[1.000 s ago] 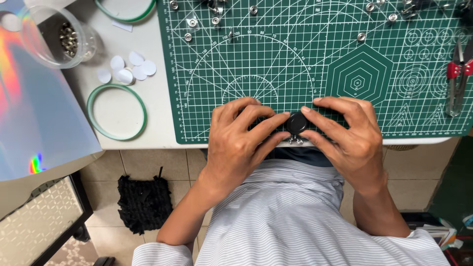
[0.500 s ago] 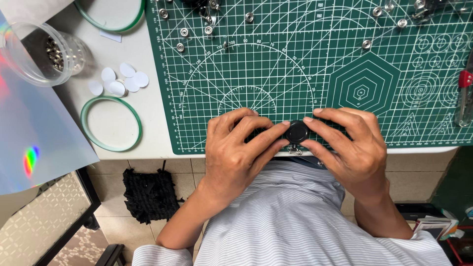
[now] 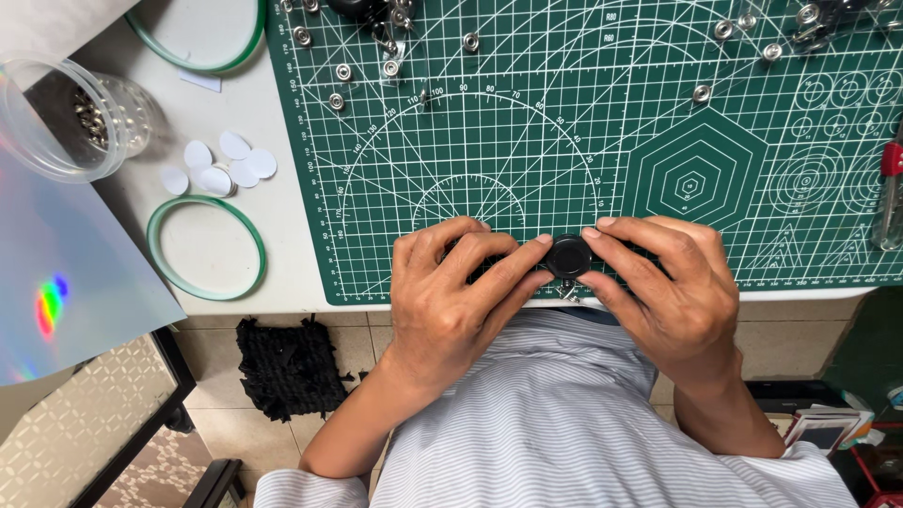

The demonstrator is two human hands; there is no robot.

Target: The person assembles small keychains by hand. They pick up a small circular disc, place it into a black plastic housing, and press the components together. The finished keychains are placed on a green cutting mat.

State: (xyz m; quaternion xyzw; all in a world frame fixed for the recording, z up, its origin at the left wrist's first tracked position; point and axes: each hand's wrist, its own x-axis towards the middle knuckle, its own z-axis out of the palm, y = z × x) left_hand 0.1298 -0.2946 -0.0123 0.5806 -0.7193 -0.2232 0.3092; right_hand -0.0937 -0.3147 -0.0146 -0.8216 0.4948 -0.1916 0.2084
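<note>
Both hands, left (image 3: 451, 301) and right (image 3: 673, 296), pinch the black disc (image 3: 568, 256) by its rim; it looks small, rigid, light.

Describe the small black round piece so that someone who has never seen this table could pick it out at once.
Find the green cutting mat and follow its near edge to the middle. There the left hand and right hand meet, pinching a small black round piece between their fingertips. It is dark and held; the snaps farther up are silvery and loose.

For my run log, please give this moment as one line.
left hand: holds black round part | right hand: holds it too | under: cutting mat
</note>
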